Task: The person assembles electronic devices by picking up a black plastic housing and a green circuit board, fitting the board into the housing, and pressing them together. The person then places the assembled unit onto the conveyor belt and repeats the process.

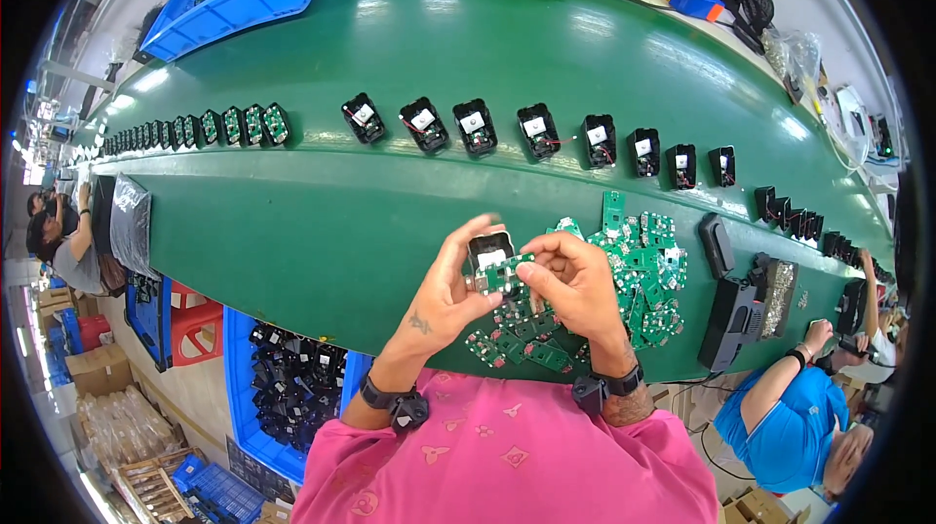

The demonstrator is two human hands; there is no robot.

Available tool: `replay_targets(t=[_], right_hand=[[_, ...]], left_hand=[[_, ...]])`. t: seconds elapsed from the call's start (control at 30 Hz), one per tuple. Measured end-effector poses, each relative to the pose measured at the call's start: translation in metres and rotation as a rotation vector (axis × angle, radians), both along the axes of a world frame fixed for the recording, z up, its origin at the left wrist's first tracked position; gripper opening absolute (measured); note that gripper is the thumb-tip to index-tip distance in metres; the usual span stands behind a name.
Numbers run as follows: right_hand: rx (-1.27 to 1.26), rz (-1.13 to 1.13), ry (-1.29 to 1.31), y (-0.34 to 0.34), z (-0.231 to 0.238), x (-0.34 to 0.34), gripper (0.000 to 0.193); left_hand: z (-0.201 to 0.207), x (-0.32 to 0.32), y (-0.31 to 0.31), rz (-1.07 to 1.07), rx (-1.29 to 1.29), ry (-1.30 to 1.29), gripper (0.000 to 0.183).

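Evidently, left hand point(439, 297) cradled the black housing point(490, 244) at centre; green board point(500, 278) sat across its six-o'clock end, pinched by the right hand point(577, 282). Loose boards point(643, 266) lay toward three o'clock. Light, level edge pressure seemed best.

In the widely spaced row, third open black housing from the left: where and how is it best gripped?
The black housing is probably best pinched by its long outer side walls, from above: it sits open side up with gaps to left and right, and that grip should stay clear of the white piece inside.
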State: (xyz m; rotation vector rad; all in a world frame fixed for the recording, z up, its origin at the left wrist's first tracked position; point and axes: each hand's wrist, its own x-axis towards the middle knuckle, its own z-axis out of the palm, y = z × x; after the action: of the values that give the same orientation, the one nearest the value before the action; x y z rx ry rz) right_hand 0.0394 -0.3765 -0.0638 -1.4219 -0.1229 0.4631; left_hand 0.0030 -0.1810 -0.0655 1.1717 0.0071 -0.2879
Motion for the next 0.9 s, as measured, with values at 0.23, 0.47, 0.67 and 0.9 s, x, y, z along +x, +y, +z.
replay_targets(t=[0.23,0.47,0.67,0.9], right_hand=[[-0.034,0.022,0.009,-0.004,-0.005,0.001,0.022],[-0.370,-0.040,-0.676,0.004,0.008,0.005,0.026],[-0.345,0.021,-0.686,0.003,0.000,0.005,0.015],[-0.319,-0.043,-0.615,0.009,-0.003,-0.005,0.011]], left_hand=[[0.003,0.004,-0.003,0.025,-0.048,0.115,0.070],[0.001,0.002,-0.007,0.045,-0.076,0.184,0.058],[0.013,0.002,-0.013,-0.058,0.023,0.216,0.059],[-0.006,-0.002,-0.016,-0.089,0.110,0.114,0.058]])
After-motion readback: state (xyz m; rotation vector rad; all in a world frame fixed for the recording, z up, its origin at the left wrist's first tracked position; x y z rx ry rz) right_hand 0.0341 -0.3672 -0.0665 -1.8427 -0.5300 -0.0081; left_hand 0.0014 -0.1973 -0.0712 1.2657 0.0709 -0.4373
